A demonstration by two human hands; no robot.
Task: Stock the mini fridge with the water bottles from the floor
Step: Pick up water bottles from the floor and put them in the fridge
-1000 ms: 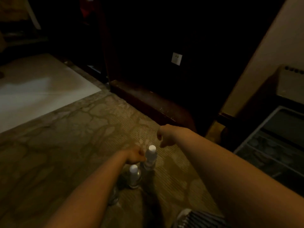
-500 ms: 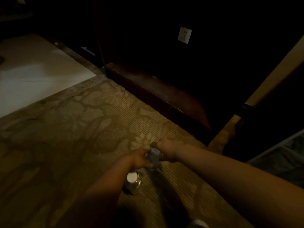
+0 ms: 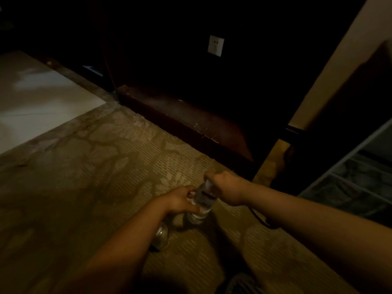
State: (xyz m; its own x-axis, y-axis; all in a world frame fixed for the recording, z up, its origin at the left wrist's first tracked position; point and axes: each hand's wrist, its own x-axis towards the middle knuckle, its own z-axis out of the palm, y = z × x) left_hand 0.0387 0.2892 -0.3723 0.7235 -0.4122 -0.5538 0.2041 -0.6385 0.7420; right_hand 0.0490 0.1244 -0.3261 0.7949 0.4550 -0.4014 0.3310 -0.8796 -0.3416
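A clear water bottle (image 3: 202, 201) stands on the patterned carpet. My right hand (image 3: 224, 187) grips it from above, fingers curled round its neck and cap. My left hand (image 3: 180, 200) holds the same bottle's side with curled fingers. A second water bottle (image 3: 161, 237) stands just behind it, mostly hidden under my left forearm. The open mini fridge (image 3: 352, 172) with white wire shelves is at the right edge, about an arm's length from the bottles.
A dark wooden cabinet base (image 3: 191, 119) runs along the far side of the carpet, with a wall socket (image 3: 215, 45) above it. Pale tiled floor (image 3: 38, 107) lies at the left. A striped shoe (image 3: 241, 283) shows at the bottom edge.
My right hand came down from above the bottles and closed round the top of the far bottle. My left hand stayed at that bottle's side. The view shifted slightly.
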